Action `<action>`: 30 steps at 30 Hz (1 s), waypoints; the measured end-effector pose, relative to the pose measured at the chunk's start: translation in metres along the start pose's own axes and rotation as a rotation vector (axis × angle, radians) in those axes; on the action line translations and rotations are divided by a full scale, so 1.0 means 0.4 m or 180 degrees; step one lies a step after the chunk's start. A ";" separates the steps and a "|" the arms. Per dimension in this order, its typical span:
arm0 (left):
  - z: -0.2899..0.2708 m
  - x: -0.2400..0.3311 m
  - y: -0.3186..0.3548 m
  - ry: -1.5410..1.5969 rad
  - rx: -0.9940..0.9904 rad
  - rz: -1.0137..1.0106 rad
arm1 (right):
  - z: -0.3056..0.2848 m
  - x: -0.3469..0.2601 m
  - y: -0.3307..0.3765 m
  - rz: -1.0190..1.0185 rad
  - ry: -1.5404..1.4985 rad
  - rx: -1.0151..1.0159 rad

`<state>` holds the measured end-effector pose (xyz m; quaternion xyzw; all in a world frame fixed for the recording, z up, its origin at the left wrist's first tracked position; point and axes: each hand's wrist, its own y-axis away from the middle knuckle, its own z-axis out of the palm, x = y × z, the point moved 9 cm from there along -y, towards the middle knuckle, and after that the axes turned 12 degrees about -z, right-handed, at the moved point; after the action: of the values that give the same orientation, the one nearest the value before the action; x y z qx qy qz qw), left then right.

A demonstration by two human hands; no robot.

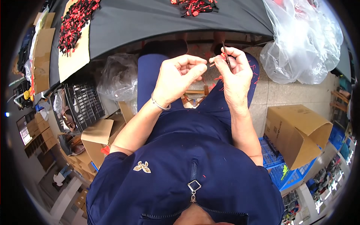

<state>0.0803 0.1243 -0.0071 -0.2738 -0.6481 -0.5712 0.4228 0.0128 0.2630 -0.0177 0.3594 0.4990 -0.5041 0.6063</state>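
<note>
Over my lap, my right hand (237,77) is closed round a slim dark pointed tool (226,54), its tip pointing away from me. A small red piece (223,56) sits among the same fingers, and a short thin end sticks out toward the left. My left hand (179,77) is in a pinch just left of it, thumb against forefinger; whatever the fingertips hold is too small to make out. Red thread bits (219,78) cling to my dark blue trousers below the right hand. Beyond my knees, a heap of small red-and-black pieces (195,6) lies on the black-covered table (150,24).
More red-and-black pieces (77,24) lie on a cardboard sheet (73,65) at the table's left. A clear plastic bag (300,48) hangs at the right. Cardboard boxes (287,129), a blue crate (287,172) and a black crate (88,103) flank me.
</note>
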 end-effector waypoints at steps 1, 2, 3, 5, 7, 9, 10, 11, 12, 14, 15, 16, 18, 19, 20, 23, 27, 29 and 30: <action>0.012 -0.022 -0.007 0.0268 -0.0236 -0.0343 | 0.002 -0.001 0.002 0.0011 -0.0001 0.0000; 0.019 -0.042 -0.013 0.0420 -0.0375 -0.0478 | 0.002 -0.005 0.002 -0.0007 -0.0060 0.0036; 0.019 -0.044 -0.017 0.0420 -0.0379 -0.0486 | 0.001 -0.008 0.001 -0.0030 -0.0115 0.0074; 0.028 -0.060 -0.027 0.0865 -0.0538 -0.0711 | -0.004 0.002 -0.002 -0.0046 -0.0091 0.0087; 0.021 -0.063 -0.035 0.1063 -0.0489 -0.0705 | -0.003 0.001 -0.007 -0.0063 -0.0080 0.0076; 0.007 -0.064 -0.042 0.1259 -0.0409 -0.0664 | -0.004 0.001 -0.007 0.0205 0.0377 -0.0049; -0.006 -0.064 -0.045 0.1275 -0.0342 -0.0619 | -0.006 -0.009 -0.006 0.0137 0.0532 -0.0021; -0.022 -0.061 -0.046 0.1290 -0.0264 -0.0563 | -0.004 -0.020 -0.003 0.0060 0.0676 -0.0001; -0.031 -0.059 -0.043 0.1151 -0.0147 -0.0551 | 0.000 -0.043 -0.002 -0.0261 0.0981 0.0029; -0.039 -0.048 -0.037 0.1014 -0.0022 -0.0459 | 0.007 -0.022 0.015 -0.0101 0.1023 -0.0206; -0.041 -0.046 -0.041 0.0952 -0.0041 -0.0364 | 0.013 -0.031 0.017 -0.0213 0.1248 -0.0277; -0.056 -0.046 -0.043 0.0934 -0.0019 -0.0328 | 0.019 -0.032 0.018 -0.0283 0.1166 -0.0220; -0.113 -0.039 -0.048 0.1225 0.0099 -0.0271 | -0.010 -0.005 0.016 -0.0291 0.1166 -0.0073; -0.154 -0.027 -0.044 0.1309 0.0222 -0.0222 | -0.019 0.003 0.013 -0.0356 0.1168 -0.0085; -0.218 -0.009 -0.039 0.1217 0.0483 -0.0022 | -0.012 0.002 0.014 -0.0092 0.0997 -0.0070; -0.433 0.080 -0.020 0.1357 0.1119 0.0594 | -0.018 0.018 0.004 -0.0049 0.0964 -0.0120; -0.782 0.204 0.002 0.1584 0.1838 0.1733 | 0.019 0.014 -0.013 -0.0097 0.1008 -0.0269; -0.862 0.199 -0.010 0.2560 0.2180 0.1656 | 0.029 0.022 -0.018 0.0035 0.1113 -0.0315; -0.853 0.206 -0.039 0.2600 0.1871 0.1538 | 0.033 0.023 -0.021 0.0038 0.1125 -0.0296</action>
<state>0.1069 -0.2210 0.0526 -0.0414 -0.4824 -0.3130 0.8171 0.0078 0.2464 -0.0227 0.4169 0.6184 -0.4060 0.5281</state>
